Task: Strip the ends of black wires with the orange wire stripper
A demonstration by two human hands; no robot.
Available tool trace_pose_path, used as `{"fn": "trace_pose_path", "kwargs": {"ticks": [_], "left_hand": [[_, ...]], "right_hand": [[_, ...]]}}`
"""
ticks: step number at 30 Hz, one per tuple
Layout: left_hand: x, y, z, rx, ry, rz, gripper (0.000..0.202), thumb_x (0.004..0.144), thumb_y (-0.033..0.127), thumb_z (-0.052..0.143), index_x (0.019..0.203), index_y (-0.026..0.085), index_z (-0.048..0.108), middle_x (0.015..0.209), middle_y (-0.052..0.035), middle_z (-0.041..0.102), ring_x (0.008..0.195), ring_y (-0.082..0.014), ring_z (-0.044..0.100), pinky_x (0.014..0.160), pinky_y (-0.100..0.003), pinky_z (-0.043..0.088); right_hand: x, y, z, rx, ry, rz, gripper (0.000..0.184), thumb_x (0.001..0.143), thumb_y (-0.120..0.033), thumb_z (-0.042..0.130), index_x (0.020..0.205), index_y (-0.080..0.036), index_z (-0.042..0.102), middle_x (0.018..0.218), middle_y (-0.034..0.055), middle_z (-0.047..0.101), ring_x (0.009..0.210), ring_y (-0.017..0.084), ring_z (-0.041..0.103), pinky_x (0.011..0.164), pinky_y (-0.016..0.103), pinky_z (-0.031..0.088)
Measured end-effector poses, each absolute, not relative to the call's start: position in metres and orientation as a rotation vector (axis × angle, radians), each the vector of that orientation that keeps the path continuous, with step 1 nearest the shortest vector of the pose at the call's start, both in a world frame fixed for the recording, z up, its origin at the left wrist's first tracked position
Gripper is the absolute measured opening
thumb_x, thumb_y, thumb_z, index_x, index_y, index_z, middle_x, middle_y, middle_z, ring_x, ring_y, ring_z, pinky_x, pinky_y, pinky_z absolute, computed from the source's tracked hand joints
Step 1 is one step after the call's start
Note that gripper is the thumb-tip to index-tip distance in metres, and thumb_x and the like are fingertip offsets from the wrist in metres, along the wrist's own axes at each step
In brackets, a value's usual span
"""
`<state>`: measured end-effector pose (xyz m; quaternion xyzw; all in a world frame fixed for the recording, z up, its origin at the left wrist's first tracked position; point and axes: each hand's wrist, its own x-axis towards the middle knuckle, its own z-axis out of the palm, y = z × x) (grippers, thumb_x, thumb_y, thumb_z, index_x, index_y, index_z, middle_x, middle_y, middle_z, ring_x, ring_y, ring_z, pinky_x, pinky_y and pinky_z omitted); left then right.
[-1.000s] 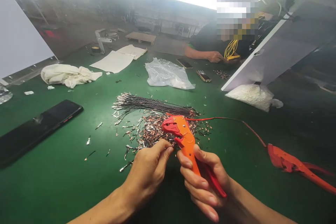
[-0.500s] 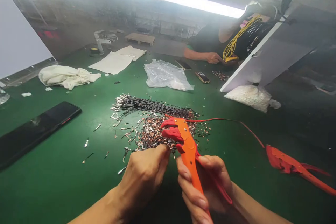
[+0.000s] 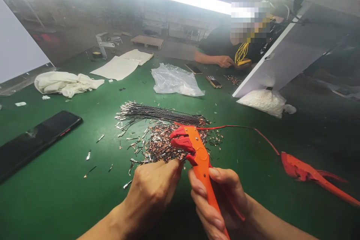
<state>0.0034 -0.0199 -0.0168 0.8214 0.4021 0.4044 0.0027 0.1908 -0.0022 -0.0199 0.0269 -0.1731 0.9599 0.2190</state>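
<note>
My right hand is wrapped round the handles of an orange wire stripper with red jaws, which point up and to the left. Beside the jaws, my left hand is closed with its thumb and fingers pressed together; whatever they hold is hidden. Just beyond both hands lies a heap of short wire offcuts, black with copper ends and silvery terminals. Behind the heap rests a bundle of black wires, with metal terminals at its left end.
A second orange-and-red wire stripper lies at the right, near a thin red strip. A phone is at left. Farther back are a clear plastic bag, a white cloth, paper and a co-worker's hand near yellow wires.
The whole view has shifted slightly, so things appear a little farther left. Both hands and the wire stripper keep nearly the same pose.
</note>
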Motion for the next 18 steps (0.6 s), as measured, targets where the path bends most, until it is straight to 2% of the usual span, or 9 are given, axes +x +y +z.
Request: {"fn": "trace_pose_path", "kwargs": {"ticks": [4, 8, 11, 14, 18], "left_hand": [[0.0034, -0.0201, -0.0186, 2.559, 1.267, 1.278, 0.012, 0.091, 0.005, 0.051, 0.089, 0.017, 0.054, 0.062, 0.0028, 0.058, 0.050, -0.0097, 0.053, 0.051, -0.021, 0.039], [0.0034, -0.0196, -0.0194, 2.568, 1.274, 1.235, 0.014, 0.092, 0.006, 0.049, 0.085, 0.017, 0.053, 0.060, 0.0032, 0.056, 0.047, -0.0097, 0.051, 0.049, -0.021, 0.038], [0.0035, -0.0193, -0.0185, 2.577, 1.292, 1.238, 0.013, 0.092, 0.006, 0.049, 0.088, 0.016, 0.055, 0.061, 0.0026, 0.059, 0.048, -0.0101, 0.053, 0.050, -0.021, 0.040], [0.0035, -0.0191, -0.0188, 2.614, 1.340, 1.156, 0.017, 0.092, 0.007, 0.047, 0.081, 0.017, 0.055, 0.058, 0.0032, 0.055, 0.045, -0.0107, 0.051, 0.048, -0.023, 0.038], [0.0031, -0.0178, -0.0216, 2.652, 1.436, 1.032, 0.021, 0.095, 0.012, 0.043, 0.079, 0.019, 0.055, 0.055, 0.0040, 0.055, 0.042, -0.0115, 0.052, 0.046, -0.025, 0.035]], "right_hand": [[0.1899, -0.0052, -0.0269, 0.037, -0.453, 2.641, 0.043, 0.094, -0.047, 0.035, 0.090, -0.012, 0.059, 0.055, 0.0039, 0.065, 0.049, 0.017, 0.069, 0.050, 0.027, 0.058], [0.1883, -0.0077, -0.0290, -0.120, -0.480, 2.579, 0.045, 0.093, -0.046, 0.039, 0.080, -0.009, 0.060, 0.053, 0.0069, 0.067, 0.059, 0.021, 0.074, 0.066, 0.030, 0.060], [0.1881, -0.0079, -0.0296, -0.195, -0.434, 2.582, 0.043, 0.093, -0.046, 0.042, 0.079, -0.010, 0.062, 0.054, 0.0069, 0.068, 0.051, 0.019, 0.072, 0.052, 0.025, 0.059], [0.1881, -0.0079, -0.0307, -0.276, -0.425, 2.577, 0.046, 0.093, -0.049, 0.043, 0.075, -0.012, 0.061, 0.050, 0.0055, 0.066, 0.039, 0.017, 0.065, 0.036, 0.022, 0.053], [0.1860, -0.0083, -0.0310, -0.434, -0.438, 2.535, 0.048, 0.094, -0.052, 0.042, 0.070, -0.014, 0.057, 0.041, 0.0017, 0.059, 0.029, 0.014, 0.055, 0.028, 0.019, 0.046]]}}
